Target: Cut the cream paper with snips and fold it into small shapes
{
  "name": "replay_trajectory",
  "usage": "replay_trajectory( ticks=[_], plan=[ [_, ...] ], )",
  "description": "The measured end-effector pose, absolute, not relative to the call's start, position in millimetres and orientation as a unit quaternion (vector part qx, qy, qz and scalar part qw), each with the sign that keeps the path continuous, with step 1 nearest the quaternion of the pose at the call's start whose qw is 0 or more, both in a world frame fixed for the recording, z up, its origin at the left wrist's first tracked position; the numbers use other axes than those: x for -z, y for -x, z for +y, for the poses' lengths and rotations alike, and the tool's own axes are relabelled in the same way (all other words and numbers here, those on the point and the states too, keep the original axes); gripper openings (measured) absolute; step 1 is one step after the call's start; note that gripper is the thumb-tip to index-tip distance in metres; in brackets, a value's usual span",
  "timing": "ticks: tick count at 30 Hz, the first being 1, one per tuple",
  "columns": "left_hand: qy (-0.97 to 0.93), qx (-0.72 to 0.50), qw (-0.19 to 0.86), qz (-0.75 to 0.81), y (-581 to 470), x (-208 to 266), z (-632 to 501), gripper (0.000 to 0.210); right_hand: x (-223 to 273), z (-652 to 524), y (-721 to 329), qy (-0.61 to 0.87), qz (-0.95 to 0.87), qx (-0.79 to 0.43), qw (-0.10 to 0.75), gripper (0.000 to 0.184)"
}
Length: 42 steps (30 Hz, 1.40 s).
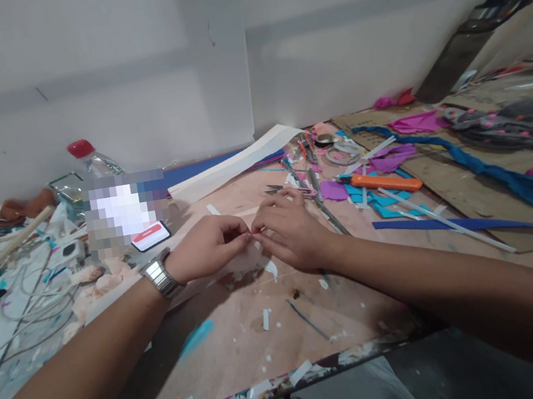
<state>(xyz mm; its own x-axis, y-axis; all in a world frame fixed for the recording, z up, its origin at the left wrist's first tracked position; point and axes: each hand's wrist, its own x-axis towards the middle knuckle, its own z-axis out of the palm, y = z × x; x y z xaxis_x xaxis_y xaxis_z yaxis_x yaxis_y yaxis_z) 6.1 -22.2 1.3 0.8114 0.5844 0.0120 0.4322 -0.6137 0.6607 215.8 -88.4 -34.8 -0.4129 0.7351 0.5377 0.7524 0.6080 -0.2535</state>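
Note:
My left hand [210, 243], with a metal watch [159, 274] on its wrist, is closed in a pinch over the middle of the wooden table [251, 357]. Its fingertips meet those of my right hand [289, 231], which is curled and pinching too. Whatever lies between the fingertips is too small to make out. Thin pale paper [244, 267] shows just below the fingers; whether they grip it is unclear. Beyond my right hand lie dark-tipped scissors [275, 189] and an orange utility knife [385, 182].
A lit phone [151, 236], partly blurred out, and a red-capped bottle [81, 149] stand at left near tangled cables. A long cream strip [240, 160] lies behind the hands. Blue and pink scraps and cardboard [518, 227] spread at right. A wall [131, 113] rises behind.

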Motion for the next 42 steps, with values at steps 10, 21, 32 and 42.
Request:
replay_trajectory(
  ticks=[10,21,32,42],
  plan=[
    [-0.937,-0.106,0.205,0.261,-9.1,-3.8,-29.1,0.024,40.9,-86.4,-217.7,0.44,-0.839,-0.027,0.319,0.007],
    [-0.936,-0.122,0.208,0.258,-9.2,-1.3,-29.5,0.032,39.1,-85.6,-216.9,0.458,-0.823,-0.059,0.33,0.005],
    [-0.911,-0.113,0.277,0.284,-7.4,-1.9,-26.6,0.024,38.5,-84.7,-216.0,0.46,-0.818,-0.078,0.336,0.006],
    [-0.894,-0.112,0.317,0.295,-7.2,-2.9,-24.2,0.021,40.2,-84.9,-217.0,0.452,-0.819,-0.041,0.35,0.01]
  ],
)
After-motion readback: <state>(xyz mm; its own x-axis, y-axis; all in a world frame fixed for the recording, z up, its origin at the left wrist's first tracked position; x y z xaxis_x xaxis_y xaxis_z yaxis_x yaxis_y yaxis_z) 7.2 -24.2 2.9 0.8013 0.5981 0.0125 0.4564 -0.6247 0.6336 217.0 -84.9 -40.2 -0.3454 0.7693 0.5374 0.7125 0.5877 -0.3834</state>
